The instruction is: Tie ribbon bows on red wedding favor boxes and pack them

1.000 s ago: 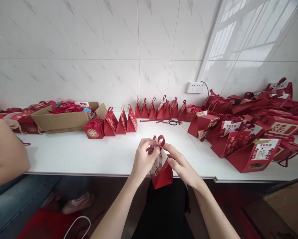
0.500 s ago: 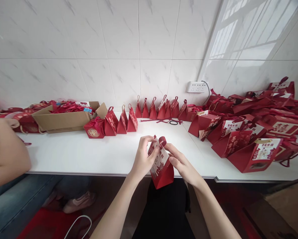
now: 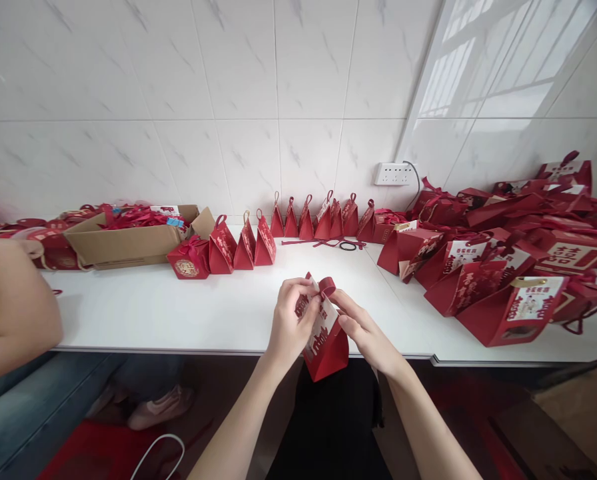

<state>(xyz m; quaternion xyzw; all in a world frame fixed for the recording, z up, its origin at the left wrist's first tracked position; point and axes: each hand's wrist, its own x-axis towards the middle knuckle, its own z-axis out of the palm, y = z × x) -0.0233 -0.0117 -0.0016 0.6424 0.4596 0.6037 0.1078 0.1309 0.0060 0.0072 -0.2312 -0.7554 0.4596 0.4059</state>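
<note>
While the left hand (image 3: 292,321) closes thumb and fingers around the top of a red gift box (image 3: 331,355), the right hand (image 3: 367,335) lays curved fingers against its other side; whether these pinch it, I cannot tell. The box is at the near edge of the desk (image 3: 178,317), above the wearer's black-clad lap (image 3: 333,427), slightly tilted, with a ribbon loop (image 3: 327,287) standing up between the hands. The left fingers cover part of its white printed panel (image 3: 323,327).

Beyond the hands, loose ribbon strips (image 3: 306,242) and a black ring (image 3: 348,246) lie before a row of small peaked boxes (image 3: 322,225) along the tiled wall (image 3: 246,160). To the left, three more peaked boxes (image 3: 221,250) stand beside a squat red box (image 3: 188,260), next to an open carton (image 3: 123,245) full of red ribbons (image 3: 143,217). A large heap of red boxes (image 3: 508,213) crowds the right part of the desk, with some larger boxes (image 3: 511,313) nearest the front edge. A power strip (image 3: 395,175) is on the wall behind. At the far left, another person's bent arm (image 3: 21,300) reaches over the desk, blocking some of the red packages (image 3: 61,250) there.
</note>
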